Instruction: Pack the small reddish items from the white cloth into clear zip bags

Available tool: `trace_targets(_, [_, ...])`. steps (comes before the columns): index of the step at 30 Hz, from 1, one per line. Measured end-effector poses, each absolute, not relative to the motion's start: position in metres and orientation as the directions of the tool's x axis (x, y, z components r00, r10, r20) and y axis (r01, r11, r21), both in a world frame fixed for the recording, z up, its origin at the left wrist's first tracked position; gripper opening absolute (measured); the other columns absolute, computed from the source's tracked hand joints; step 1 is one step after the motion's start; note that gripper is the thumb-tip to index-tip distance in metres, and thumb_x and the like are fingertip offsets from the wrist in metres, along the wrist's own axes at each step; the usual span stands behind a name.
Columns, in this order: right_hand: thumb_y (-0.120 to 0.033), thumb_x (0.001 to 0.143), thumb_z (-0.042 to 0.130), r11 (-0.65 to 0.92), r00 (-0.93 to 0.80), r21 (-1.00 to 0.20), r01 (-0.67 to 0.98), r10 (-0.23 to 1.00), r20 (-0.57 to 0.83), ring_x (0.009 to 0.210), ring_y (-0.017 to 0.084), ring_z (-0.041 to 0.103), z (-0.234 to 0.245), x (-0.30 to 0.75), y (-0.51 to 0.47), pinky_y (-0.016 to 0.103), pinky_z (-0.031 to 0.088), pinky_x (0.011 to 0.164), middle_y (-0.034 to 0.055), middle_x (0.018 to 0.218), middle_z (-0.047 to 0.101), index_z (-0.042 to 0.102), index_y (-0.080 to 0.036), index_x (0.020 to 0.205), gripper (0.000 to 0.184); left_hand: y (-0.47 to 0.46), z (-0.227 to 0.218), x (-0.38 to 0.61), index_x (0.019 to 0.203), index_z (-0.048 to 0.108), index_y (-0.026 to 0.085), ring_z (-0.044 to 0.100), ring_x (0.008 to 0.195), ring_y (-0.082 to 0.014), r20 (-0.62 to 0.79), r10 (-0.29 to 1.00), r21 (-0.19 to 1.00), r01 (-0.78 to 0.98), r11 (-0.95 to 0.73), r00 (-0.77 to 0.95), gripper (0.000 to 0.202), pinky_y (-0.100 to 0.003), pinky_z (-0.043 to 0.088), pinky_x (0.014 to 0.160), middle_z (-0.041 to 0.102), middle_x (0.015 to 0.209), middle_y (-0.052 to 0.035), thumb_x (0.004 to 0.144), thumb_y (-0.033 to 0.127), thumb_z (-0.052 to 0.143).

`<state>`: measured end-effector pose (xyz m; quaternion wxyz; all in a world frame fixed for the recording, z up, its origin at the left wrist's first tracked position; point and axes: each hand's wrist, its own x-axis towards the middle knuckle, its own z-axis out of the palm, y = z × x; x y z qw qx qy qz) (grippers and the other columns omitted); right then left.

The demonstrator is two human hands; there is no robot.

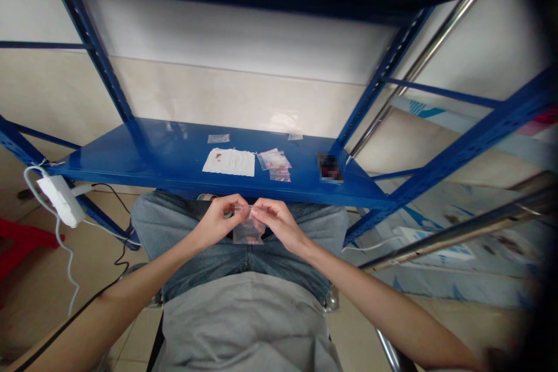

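Observation:
Above my lap, my left hand (224, 218) and my right hand (278, 221) pinch the top edge of a small clear plastic bag (247, 233). The bag hangs below my fingertips, which almost meet at its top. Something pinkish shows near its lower part; I cannot make out whether it is inside or fingers seen through the plastic. On the blue shelf (174, 154) ahead lies a white cloth pouch (231, 161) with a few small reddish bits on it. Right of the pouch, several clear bags with small pink contents (275, 163) overlap in a pile.
Small clear bags lie at the shelf's back left (218, 139) and back right (295, 135). A blurred dark object (330, 167) rests near the right end. A white power strip (61, 200) with cords hangs at the left post. Blue uprights frame the shelf, with another shelf overhead.

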<state>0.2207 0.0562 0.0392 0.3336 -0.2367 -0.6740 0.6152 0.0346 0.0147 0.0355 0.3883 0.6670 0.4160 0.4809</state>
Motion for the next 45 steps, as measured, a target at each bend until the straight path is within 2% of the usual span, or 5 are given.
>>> trace_targets(12, [-0.04, 0.092, 0.06, 0.114, -0.705, -0.993, -0.043, 0.7, 0.111, 0.051, 0.009, 0.045, 0.034, 0.221, 0.054, 0.022, 0.032, 0.052, -0.0033, 0.056, 0.053, 0.057, -0.016, 0.072, 0.031, 0.018, 0.033, 0.028, 0.07, 0.057, 0.013, 0.049, 0.067, -0.0118, 0.206, 0.878, 0.93, 0.194, -0.313, 0.431, 0.035, -0.022, 0.037, 0.063, 0.057, 0.068, -0.0002, 0.094, 0.039, 0.054])
trace_targets(29, [-0.046, 0.089, 0.063, 0.109, -0.687, -0.993, -0.042, 0.719, 0.107, 0.047, 0.012, 0.054, 0.052, 0.231, 0.061, 0.024, 0.041, 0.049, 0.0017, 0.058, 0.063, 0.067, -0.015, 0.079, 0.033, 0.011, 0.042, 0.023, 0.056, 0.059, 0.013, 0.051, 0.051, -0.0111, 0.165, 0.887, 0.976, 0.057, -0.209, 0.431, 0.053, -0.024, 0.037, 0.056, 0.059, 0.054, -0.0032, 0.093, 0.051, 0.054])
trace_targets(35, [-0.055, 0.089, 0.059, 0.305, -0.276, -0.949, -0.075, 0.908, 0.314, 0.034, 0.008, 0.029, 0.078, 0.241, 0.142, 0.02, 0.023, 0.034, -0.0089, 0.047, 0.039, 0.057, -0.02, 0.084, 0.035, 0.018, 0.037, 0.021, 0.049, 0.053, 0.015, 0.05, 0.048, -0.011, 0.21, 0.918, 0.966, 0.077, -0.249, 0.336, 0.059, -0.025, 0.038, 0.058, 0.055, 0.048, -0.0027, 0.096, 0.052, 0.048])
trace_targets(39, [-0.045, 0.092, 0.052, 0.526, -0.195, -0.804, 0.279, 0.85, 0.488, 0.041, 0.01, 0.035, 0.101, 0.243, 0.223, 0.02, 0.027, 0.042, -0.0089, 0.049, 0.037, 0.058, -0.019, 0.101, 0.028, 0.023, 0.034, 0.023, 0.049, 0.053, 0.016, 0.049, 0.05, -0.0113, 0.203, 0.928, 0.956, 0.139, -0.257, 0.312, 0.061, -0.026, 0.039, 0.06, 0.054, 0.048, -0.0026, 0.096, 0.053, 0.047])
trace_targets(45, [-0.019, 0.086, 0.058, 0.462, -0.291, -0.511, 0.724, 0.878, 0.38, 0.076, 0.019, 0.06, 0.1, 0.221, 0.274, 0.029, 0.045, 0.072, 0.0073, 0.082, 0.067, 0.062, -0.014, 0.109, 0.024, 0.019, 0.034, 0.028, 0.048, 0.05, 0.016, 0.042, 0.048, -0.01, 0.162, 0.907, 0.936, 0.23, -0.266, 0.389, 0.062, -0.026, 0.033, 0.054, 0.049, 0.048, -0.0014, 0.095, 0.057, 0.045])
